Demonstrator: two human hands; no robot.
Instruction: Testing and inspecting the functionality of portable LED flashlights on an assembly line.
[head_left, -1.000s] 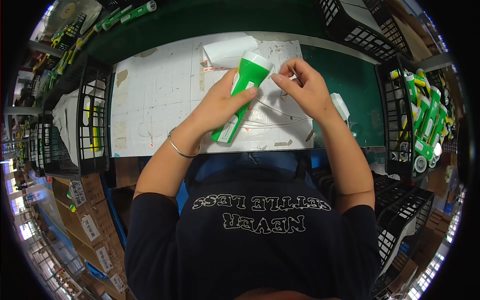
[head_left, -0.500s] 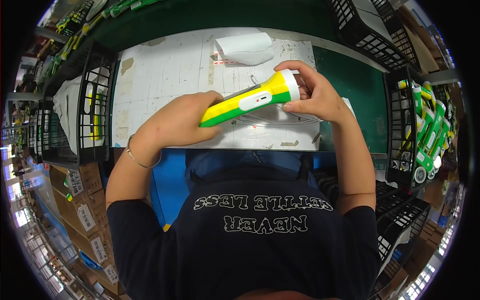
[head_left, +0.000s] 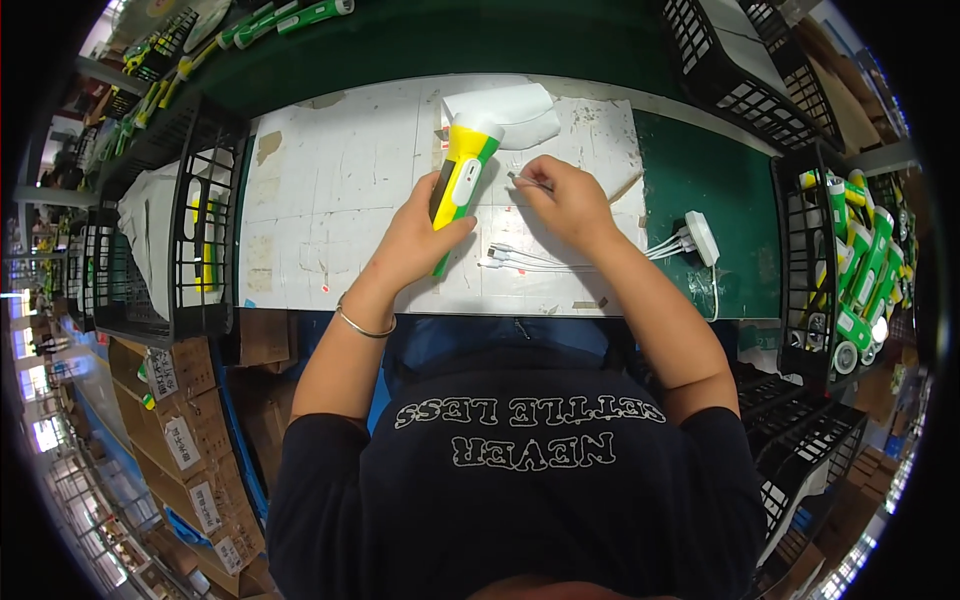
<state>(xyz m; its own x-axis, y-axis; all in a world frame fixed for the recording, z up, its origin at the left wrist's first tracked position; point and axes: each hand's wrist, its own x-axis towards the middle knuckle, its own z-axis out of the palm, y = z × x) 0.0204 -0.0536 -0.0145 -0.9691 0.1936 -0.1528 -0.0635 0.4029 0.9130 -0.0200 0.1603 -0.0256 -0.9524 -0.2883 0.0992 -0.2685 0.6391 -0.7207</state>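
Observation:
My left hand (head_left: 420,232) grips a yellow and green flashlight (head_left: 462,168) by its body, head pointing away from me, over the white work mat (head_left: 330,190). My right hand (head_left: 560,198) pinches the end of a thin white cable (head_left: 520,182) just right of the flashlight. More white cables (head_left: 530,260) lie on the mat below my right hand and run to a small white charger block (head_left: 700,235) on the green table surface.
A white folded sheet (head_left: 520,105) lies behind the flashlight. Black wire baskets stand at the left (head_left: 205,230) and right (head_left: 850,270); the right one holds several green and yellow flashlights. More baskets (head_left: 740,60) sit at the back right. Cardboard boxes (head_left: 190,440) are lower left.
The flashlight has swung from lying sideways between both hands to pointing away in the left hand alone. My right hand let go of it and now pinches a thin cable.

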